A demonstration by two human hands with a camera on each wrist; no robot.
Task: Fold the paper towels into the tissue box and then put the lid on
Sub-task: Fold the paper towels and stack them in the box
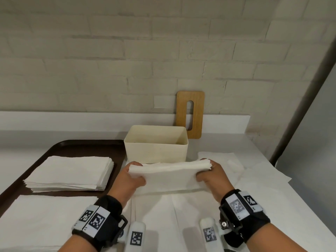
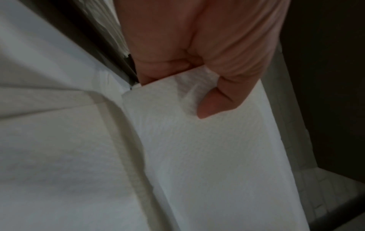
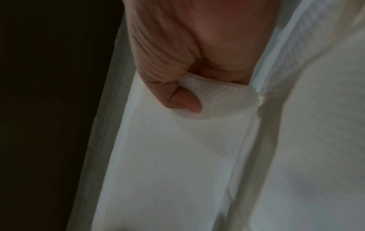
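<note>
Both hands hold a folded stack of white paper towels (image 1: 169, 174) by its short ends: left hand (image 1: 130, 177), right hand (image 1: 212, 177), thumbs on top. Just behind it, an open cream rectangular plastic tissue box (image 1: 156, 150). Wooden slotted lid (image 1: 190, 114) leans upright on the wall at the table's (image 1: 236, 142) back edge. Dark brown tray (image 1: 81, 148) at left edge carries a flat white towel stack (image 1: 71, 171).

wall: pale painted brick (image 1: 109, 51) fills upper frame | counter: white top (image 1: 227, 142) with low backsplash (image 1: 72, 119) across middle | right edge: grey slanted panel (image 1: 309, 106) | light: soft, even
</note>
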